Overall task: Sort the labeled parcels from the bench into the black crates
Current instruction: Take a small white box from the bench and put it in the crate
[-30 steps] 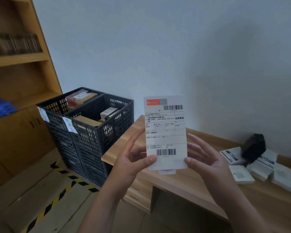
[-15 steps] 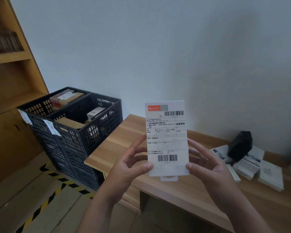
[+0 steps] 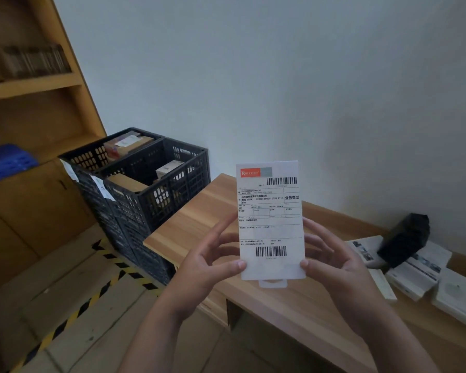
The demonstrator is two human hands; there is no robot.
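Observation:
I hold a flat white parcel [image 3: 271, 222] upright in front of me, its shipping label with two barcodes facing the camera. My left hand [image 3: 210, 261] pinches its lower left edge with thumb in front and fingers behind. My right hand [image 3: 331, 262] pinches the lower right edge the same way. Two stacks of black crates [image 3: 156, 189] stand on the floor left of the wooden bench [image 3: 199, 219], with cardboard and white boxes inside the top ones. Several more white parcels [image 3: 420, 278] lie on the bench at the right.
A black lump-shaped object [image 3: 404, 239] sits on the white parcels near the wall. A wooden shelf unit [image 3: 35, 103] fills the left side, with a blue bin [image 3: 7, 162] on it. Yellow-black hazard tape [image 3: 73, 316] crosses the floor below the crates.
The camera view has swung slightly, so the crates and shelf appear shifted. Both hands keep the same pinch on the parcel, which stays upright before me.

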